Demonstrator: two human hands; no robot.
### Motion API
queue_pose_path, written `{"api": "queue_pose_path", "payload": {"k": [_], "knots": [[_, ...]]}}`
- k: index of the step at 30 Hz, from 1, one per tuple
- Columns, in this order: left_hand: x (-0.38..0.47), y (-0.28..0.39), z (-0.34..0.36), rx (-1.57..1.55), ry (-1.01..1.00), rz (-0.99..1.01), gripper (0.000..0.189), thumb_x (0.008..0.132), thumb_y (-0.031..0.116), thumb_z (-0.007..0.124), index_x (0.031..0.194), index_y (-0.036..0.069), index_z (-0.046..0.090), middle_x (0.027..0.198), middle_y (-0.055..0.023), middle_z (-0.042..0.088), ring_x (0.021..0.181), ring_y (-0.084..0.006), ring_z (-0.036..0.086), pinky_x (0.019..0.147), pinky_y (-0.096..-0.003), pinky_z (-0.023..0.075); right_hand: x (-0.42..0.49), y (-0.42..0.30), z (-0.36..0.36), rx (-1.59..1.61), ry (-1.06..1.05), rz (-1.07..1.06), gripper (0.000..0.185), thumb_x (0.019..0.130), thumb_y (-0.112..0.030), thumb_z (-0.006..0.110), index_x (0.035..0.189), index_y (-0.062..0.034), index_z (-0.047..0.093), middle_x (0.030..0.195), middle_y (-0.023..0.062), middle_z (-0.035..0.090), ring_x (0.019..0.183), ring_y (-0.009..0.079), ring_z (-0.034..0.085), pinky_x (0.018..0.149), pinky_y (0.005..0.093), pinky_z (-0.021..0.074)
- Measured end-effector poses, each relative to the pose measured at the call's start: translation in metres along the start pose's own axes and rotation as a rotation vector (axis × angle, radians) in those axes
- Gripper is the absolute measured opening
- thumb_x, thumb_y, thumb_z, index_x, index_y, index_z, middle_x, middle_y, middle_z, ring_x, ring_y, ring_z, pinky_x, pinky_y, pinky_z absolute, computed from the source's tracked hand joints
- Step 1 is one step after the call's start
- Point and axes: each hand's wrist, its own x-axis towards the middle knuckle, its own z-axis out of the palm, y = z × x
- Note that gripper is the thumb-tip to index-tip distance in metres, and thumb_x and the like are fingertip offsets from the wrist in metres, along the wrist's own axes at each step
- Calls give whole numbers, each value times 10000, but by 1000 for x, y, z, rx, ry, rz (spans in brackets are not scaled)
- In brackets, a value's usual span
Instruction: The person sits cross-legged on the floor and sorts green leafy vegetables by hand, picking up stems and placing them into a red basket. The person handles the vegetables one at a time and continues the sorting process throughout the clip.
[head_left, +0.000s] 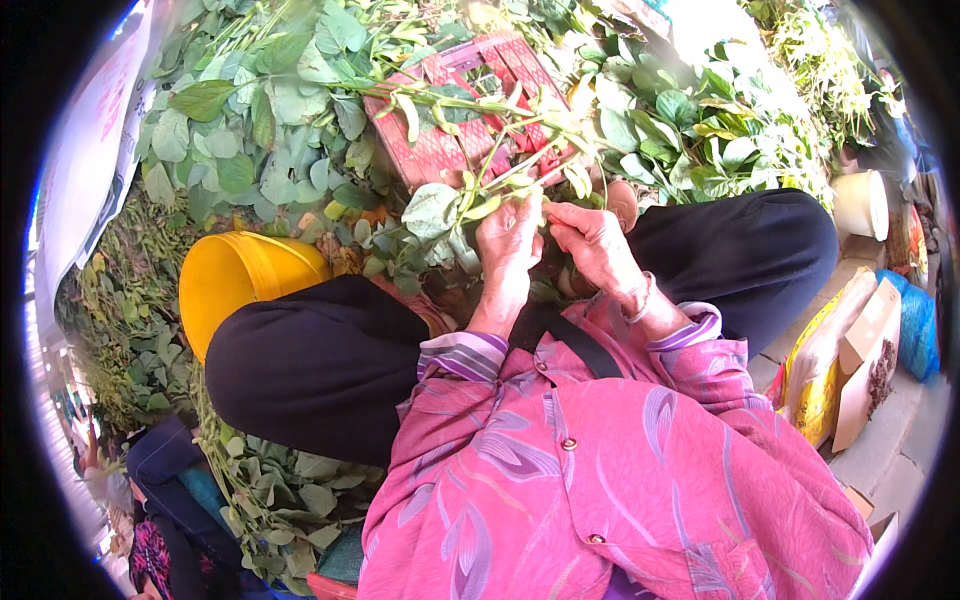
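My left hand (511, 244) is closed on a green bean plant stalk (487, 161), whose pods and leaves spread up and left. Close beside it, my right hand (596, 244) pinches at the same plant with thumb and forefinger; exactly what lies between those fingertips is too small to tell. Several plump green pods (409, 116) hang from the stems. Beyond the hands, a red plastic stool or crate (450, 154) with slots in its top lies under the stalks.
A yellow bucket (217, 289) lies tipped at the left knee. Leafy plants (277, 150) are heaped ahead and at both sides. At right are a cream tub (862, 204), a yellow packet (817, 375), an opened cardboard box (862, 352) and a blue bundle (915, 322). Another person's dark-clothed leg (161, 457) shows lower left.
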Motion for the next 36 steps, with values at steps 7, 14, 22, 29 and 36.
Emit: {"api": "queue_pose_path", "payload": {"k": [7, 14, 22, 29, 36], "knots": [[-3, -6, 1, 116, -47, 148, 147, 873, 188, 585, 894, 44, 571, 625, 18, 510, 436, -56, 455, 359, -172, 288, 1, 4, -3, 118, 34, 95, 180, 816, -12, 502, 948, 25, 619, 727, 19, 622, 645, 65, 515, 588, 208, 422], [-1, -8, -1, -16, -34, 81, 131, 898, 143, 536, 956, 28, 560, 678, -11, 542, 461, -71, 481, 354, -175, 289, 3, -16, -3, 464, 9, 414, 163, 834, -14, 466, 758, -46, 607, 601, -40, 548, 476, 13, 403, 437, 162, 298], [-4, -3, 9, -213, 37, -74, 127, 887, 129, 510, 876, 17, 569, 568, -14, 507, 383, -74, 437, 306, -189, 278, 7, -10, 14, 280, 110, 208, 68, 797, -25, 586, 805, 23, 539, 615, 20, 545, 525, 97, 589, 464, 240, 445], [0, -8, 2, -313, 33, -37, 111, 873, 99, 488, 834, 40, 574, 567, -7, 525, 348, -78, 424, 291, -194, 270, 10, 7, 22, -8, 88, 54, 65, 823, 4, 562, 865, 37, 525, 598, 41, 532, 471, 98, 529, 437, 241, 460], [1, -12, 5, -309, 103, -58, 113, 863, 104, 462, 838, 63, 564, 599, 12, 511, 379, -69, 408, 303, -203, 266, 6, -3, 25, -115, 164, -66, 88, 825, -19, 584, 817, 10, 501, 586, 23, 503, 468, 86, 500, 431, 235, 422]]}}
